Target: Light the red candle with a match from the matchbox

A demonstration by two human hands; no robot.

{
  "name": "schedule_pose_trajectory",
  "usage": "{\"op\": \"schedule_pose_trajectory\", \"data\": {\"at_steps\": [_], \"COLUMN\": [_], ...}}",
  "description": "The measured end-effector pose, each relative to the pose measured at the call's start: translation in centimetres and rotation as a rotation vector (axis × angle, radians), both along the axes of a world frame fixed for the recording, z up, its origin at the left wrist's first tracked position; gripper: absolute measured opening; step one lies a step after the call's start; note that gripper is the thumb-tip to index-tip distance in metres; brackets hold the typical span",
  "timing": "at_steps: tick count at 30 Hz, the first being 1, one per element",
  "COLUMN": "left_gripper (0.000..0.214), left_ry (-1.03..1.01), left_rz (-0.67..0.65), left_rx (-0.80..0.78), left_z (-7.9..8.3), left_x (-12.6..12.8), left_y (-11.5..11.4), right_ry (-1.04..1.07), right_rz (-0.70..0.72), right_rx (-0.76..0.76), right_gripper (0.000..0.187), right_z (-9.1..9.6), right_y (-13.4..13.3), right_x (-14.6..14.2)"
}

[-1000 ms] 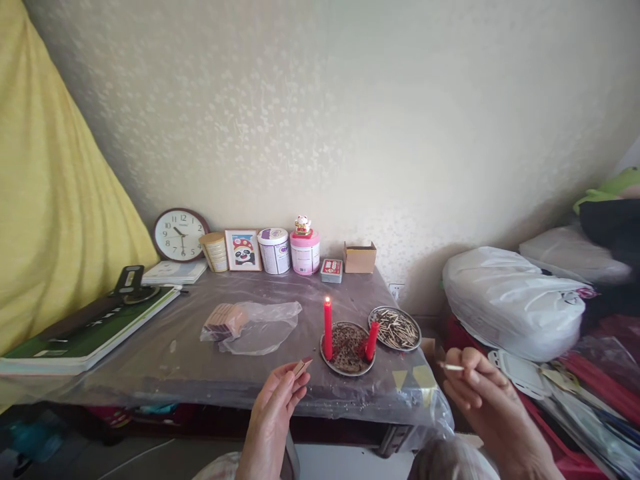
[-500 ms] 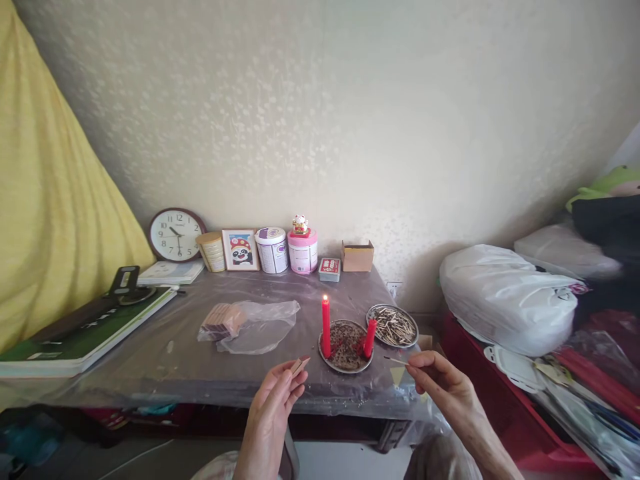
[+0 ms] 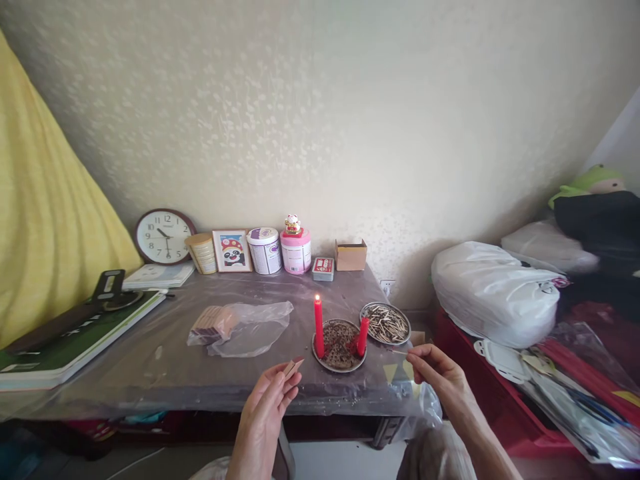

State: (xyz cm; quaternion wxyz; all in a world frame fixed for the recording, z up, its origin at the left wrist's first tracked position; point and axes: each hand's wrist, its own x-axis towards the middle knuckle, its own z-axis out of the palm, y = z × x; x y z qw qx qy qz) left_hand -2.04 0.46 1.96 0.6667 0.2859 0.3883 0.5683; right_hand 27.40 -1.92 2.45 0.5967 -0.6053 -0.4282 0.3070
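Observation:
My left hand pinches a small matchbox between thumb and fingers, below and left of the candles. In my right hand a thin matchstick is held between thumb and fingertips, pointing left; no flame shows on it. A tall red candle stands with a burning wick. To its right is a shorter red candle with no visible flame. Both stand on a round metal plate covered in dark residue. Behind my right fingertips, a second plate holds many matchsticks.
A wrapped stack lies in clear plastic on the covered table. Along the wall stand a clock, cans, a tin and a cardboard box. White bags fill the right side.
The view has turned slightly right. My right hand with the matchstick has moved a little up and right, away from the short candle. My left hand keeps the matchbox in nearly the same place.

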Motion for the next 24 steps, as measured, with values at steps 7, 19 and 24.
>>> {"op": "schedule_pose_trajectory", "data": {"at_steps": [7,19,24], "left_gripper": [0.042,0.044,0.036], "left_ry": [0.015,0.014,0.020], "left_rz": [-0.001,0.007,-0.009], "left_rx": [-0.019,-0.042,-0.003], "left_z": [0.3,0.2,0.1], "left_x": [0.1,0.1,-0.1], "left_y": [-0.1,0.2,0.0], "right_ry": [-0.038,-0.398,-0.589], "right_rz": [-0.155,-0.309,-0.281], "right_rx": [-0.009,-0.080,-0.088], "right_gripper": [0.035,0.030,0.026], "right_z": [-2.9,-5.0,-4.8], "right_y": [2.1,6.5,7.6], "right_x": [2.3,2.9,2.5]}}
